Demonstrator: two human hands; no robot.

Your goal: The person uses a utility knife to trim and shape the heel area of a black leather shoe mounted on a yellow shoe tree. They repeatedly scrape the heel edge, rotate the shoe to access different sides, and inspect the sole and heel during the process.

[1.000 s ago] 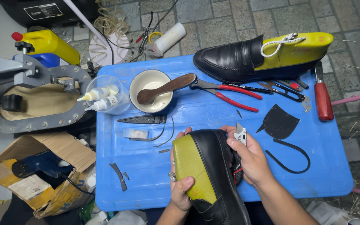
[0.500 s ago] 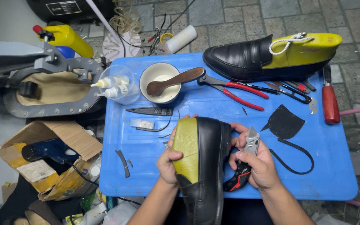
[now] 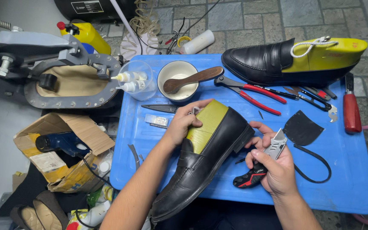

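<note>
Left hand [image 3: 183,123]: we see it closed over the yellow-green last [image 3: 207,125] at the heel end of the shoe [image 3: 205,164], fingers wrapped on top, thumb on the near side.
Right hand [image 3: 273,168]: we see it clamped on the knife [image 3: 260,164], fingers curled round the black-and-red handle, fingertips touching the shoe's heel.
Shoe: black loafer, lying aslant at the table's 6 o'clock edge, toe towards 7 o'clock and past the edge, heel towards 1 o'clock.
Knife: folding utility type, silver head at 1 o'clock, just beside the heel. We cannot tell whether the blade touches the shoe.
Table [image 3: 350,187]: blue plastic top, bearing all the tools.
Second shoe [image 3: 273,64]: black loafer on a yellow last, at the table's 1 o'clock corner, toe towards 9 o'clock.
Bowl [image 3: 177,74]: white, at 12 o'clock from the left hand, with a brown wooden brush [image 3: 192,79] laid across it.
Pliers [image 3: 252,91]: red-handled, between the bowl and the second shoe.
Leather patch [image 3: 301,127]: black, at 2 o'clock from the right hand, with a black strip [image 3: 320,164] curling near it.
Screwdriver [image 3: 351,110]: red handle, at the table's 3 o'clock edge.
Glass dish [image 3: 135,79]: clear, at 9 o'clock from the bowl, holding two small bottles.
Box [image 3: 64,149]: torn cardboard, on the floor at 9 o'clock from the table.
</note>
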